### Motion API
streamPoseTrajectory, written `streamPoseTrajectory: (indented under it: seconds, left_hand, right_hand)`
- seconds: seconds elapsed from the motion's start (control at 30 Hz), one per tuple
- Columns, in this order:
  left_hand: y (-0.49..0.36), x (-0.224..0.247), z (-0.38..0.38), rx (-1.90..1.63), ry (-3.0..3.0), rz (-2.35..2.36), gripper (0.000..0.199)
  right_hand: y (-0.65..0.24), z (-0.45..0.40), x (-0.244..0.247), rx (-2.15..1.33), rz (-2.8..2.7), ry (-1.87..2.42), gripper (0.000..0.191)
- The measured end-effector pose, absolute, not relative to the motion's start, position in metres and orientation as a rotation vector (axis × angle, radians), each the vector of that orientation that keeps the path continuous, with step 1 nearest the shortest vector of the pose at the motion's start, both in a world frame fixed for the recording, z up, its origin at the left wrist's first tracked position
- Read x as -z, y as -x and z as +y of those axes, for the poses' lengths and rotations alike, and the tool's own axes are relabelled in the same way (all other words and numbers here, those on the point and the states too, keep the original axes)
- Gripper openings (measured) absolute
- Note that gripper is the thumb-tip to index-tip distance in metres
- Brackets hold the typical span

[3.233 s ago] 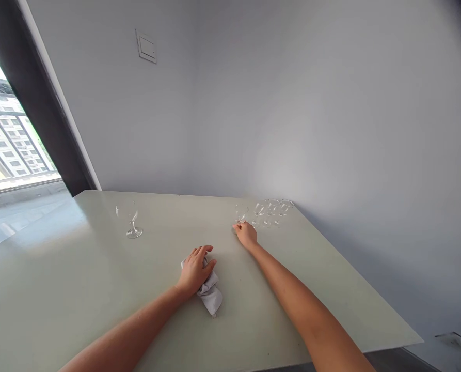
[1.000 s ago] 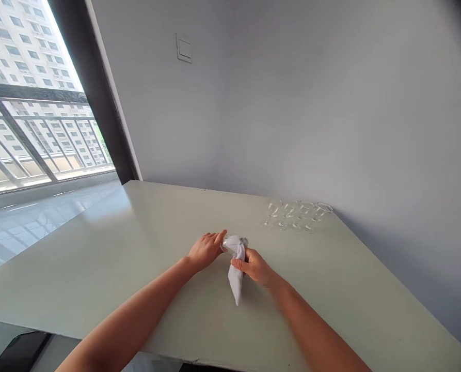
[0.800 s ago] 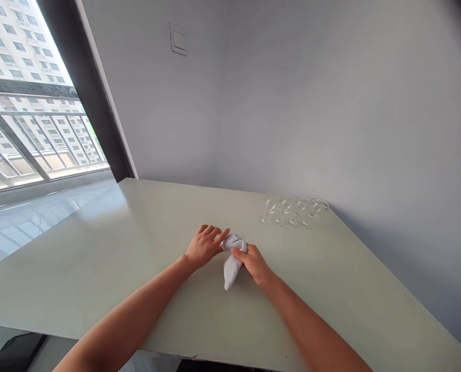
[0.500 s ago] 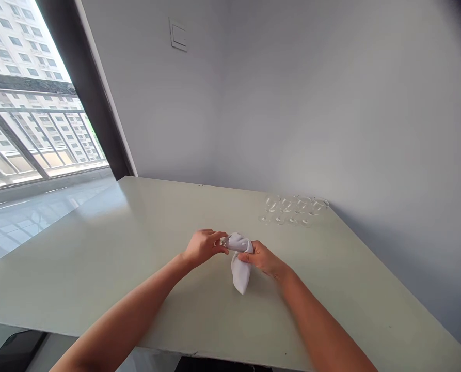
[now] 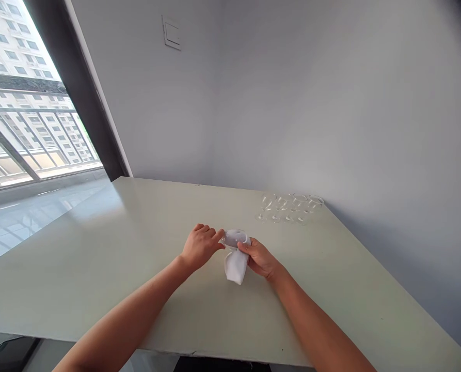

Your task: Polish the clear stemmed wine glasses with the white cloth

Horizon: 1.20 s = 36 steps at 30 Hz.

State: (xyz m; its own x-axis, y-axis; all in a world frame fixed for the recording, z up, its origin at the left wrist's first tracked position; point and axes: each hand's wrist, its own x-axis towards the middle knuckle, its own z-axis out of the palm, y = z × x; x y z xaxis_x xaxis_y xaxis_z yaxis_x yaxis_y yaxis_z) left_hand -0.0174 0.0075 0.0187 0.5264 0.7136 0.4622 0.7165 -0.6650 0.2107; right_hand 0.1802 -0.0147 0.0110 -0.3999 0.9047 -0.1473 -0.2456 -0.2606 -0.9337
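The right hand's [image 5: 259, 257] fingers squeeze the white cloth [image 5: 236, 268], which hangs down and hugs the stemmed glass [image 5: 233, 238]. The left hand's [image 5: 200, 247] fingers pinch its left end, so the glass lies sideways over the table [image 5: 98, 279]. Far right, four wine glasses [image 5: 282, 207] stand.

Window [image 5: 32, 103] glare at left, soft wall shadows, edges seemingly distorted
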Motion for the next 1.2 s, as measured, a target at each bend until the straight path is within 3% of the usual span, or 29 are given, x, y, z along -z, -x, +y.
streamPoseTrajectory:
  seconds: [0.13,0.3,0.4,0.53,0.67,0.8,0.97,1.03,1.2]
  left_hand:
    - [0.025,-0.022,0.010,0.756,2.980,-1.467,0.034]
    - [0.031,-0.039,0.007,0.587,3.438,-1.795,0.039]
    - [0.037,-0.040,0.013,0.747,3.216,-1.951,0.039]
    - [0.047,-0.026,0.029,0.829,2.866,-2.149,0.036]
    - [0.042,-0.010,0.032,0.767,2.793,-2.049,0.020]
    - [0.026,-0.002,0.019,0.660,2.864,-1.550,0.018]
    - [0.016,-0.002,0.007,0.666,2.833,-1.179,0.015]
    - [0.015,-0.002,0.006,0.679,2.856,-1.125,0.015]
    - [0.012,0.003,0.007,0.702,2.857,-1.211,0.037]
  right_hand:
    - [-0.186,-0.022,-0.024,-1.670,-1.591,0.982,0.036]
    - [-0.206,-0.016,-0.030,-1.544,-1.884,1.044,0.018]
    - [-0.218,-0.003,-0.021,-1.364,-1.781,1.159,0.020]
    - [-0.214,0.007,-0.011,-0.875,-1.595,1.368,0.028]
    - [-0.181,-0.010,-0.014,-0.367,-2.073,1.179,0.043]
    - [-0.154,-0.027,-0.018,-0.151,-2.313,1.033,0.033]
    - [-0.161,-0.019,-0.022,-0.403,-2.000,1.219,0.025]
    - [-0.170,-0.011,-0.021,-0.679,-1.798,1.271,0.022]
    - [-0.176,0.003,-0.008,-1.404,-1.051,1.138,0.026]
